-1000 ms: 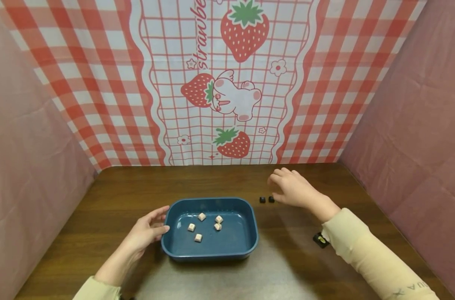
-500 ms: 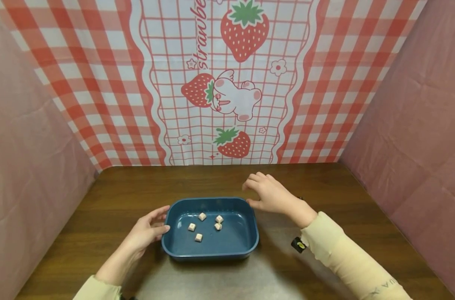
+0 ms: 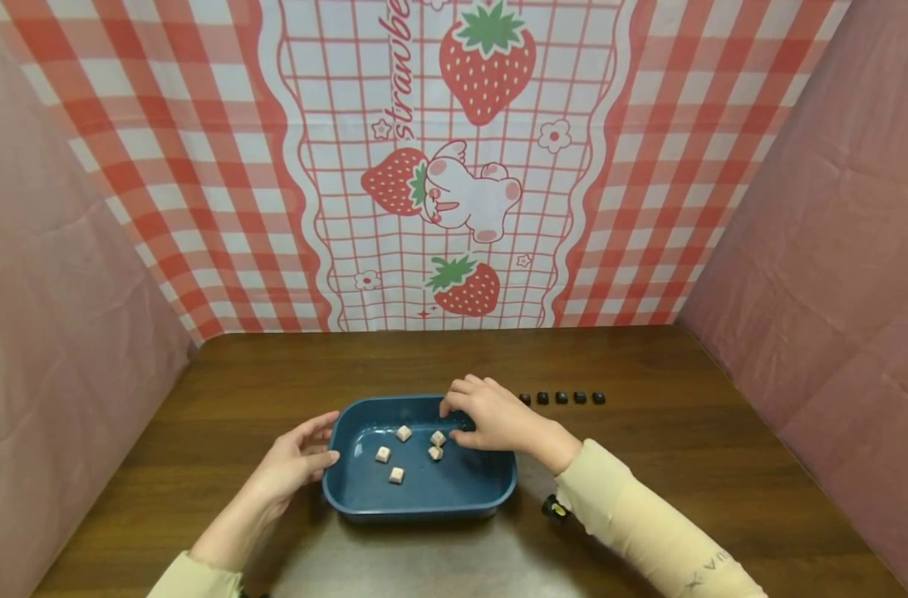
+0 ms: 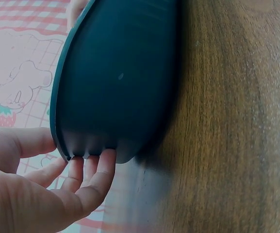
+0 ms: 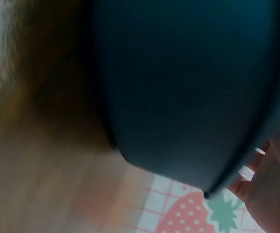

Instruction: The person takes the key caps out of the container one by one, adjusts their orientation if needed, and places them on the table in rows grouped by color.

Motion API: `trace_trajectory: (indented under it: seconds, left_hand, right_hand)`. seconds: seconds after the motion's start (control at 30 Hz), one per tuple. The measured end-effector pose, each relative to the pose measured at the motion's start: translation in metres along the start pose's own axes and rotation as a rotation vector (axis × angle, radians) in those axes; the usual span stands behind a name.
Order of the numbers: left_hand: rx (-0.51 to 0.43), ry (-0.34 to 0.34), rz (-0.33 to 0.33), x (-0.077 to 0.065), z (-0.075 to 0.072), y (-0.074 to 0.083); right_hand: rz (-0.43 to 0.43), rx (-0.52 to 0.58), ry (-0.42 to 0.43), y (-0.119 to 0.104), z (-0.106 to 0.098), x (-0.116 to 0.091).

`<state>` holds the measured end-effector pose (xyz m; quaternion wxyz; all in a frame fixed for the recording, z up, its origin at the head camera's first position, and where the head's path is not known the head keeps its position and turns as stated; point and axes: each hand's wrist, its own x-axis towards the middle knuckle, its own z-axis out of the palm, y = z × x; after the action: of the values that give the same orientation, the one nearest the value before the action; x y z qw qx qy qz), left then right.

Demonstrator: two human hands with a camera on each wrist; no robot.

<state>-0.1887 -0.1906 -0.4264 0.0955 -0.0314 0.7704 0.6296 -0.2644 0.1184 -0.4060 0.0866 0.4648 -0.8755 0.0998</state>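
A blue rectangular tray (image 3: 419, 512) sits on the table, with several white keycaps (image 3: 397, 476) scattered on its floor. My left hand (image 3: 292, 457) holds the tray's left end, thumb at the rim and fingers against the outer wall, as the left wrist view also shows. Over the tray's back right corner is my right hand (image 3: 491, 418), fingers loosely bent and thumb apart from them, near two white keycaps (image 3: 436, 445) that lie close together. I see nothing between those fingers. In the right wrist view the tray's outer wall hides most of this hand.
Several black keycaps (image 3: 561, 398) stand in a row on the wooden table (image 3: 685, 448), behind and right of the tray. A strawberry-print cloth (image 3: 454, 166) hangs at the back, and pink cloth (image 3: 797, 208) closes both sides.
My right hand has moved left and down from the black keycaps to over the tray, uncovering their row. The left hand and the tray have stayed put.
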Motion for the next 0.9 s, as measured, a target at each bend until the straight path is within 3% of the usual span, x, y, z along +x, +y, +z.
trace_trajectory:
  seconds: [0.37,0.7,0.9]
  left_hand:
    - [0.007,0.004,0.002,0.000,0.000,0.001]
    - [0.020,-0.008,-0.003,-0.001,-0.001,0.000]
    - [0.017,-0.009,0.001,0.000,-0.001,0.000]
  right_hand:
    - [-0.023,-0.052,-0.126,-0.008,0.023,0.008]
    - [-0.106,-0.144,-0.157,-0.014,0.029,0.014]
    - [-0.118,-0.135,-0.161,-0.014,0.032,0.016]
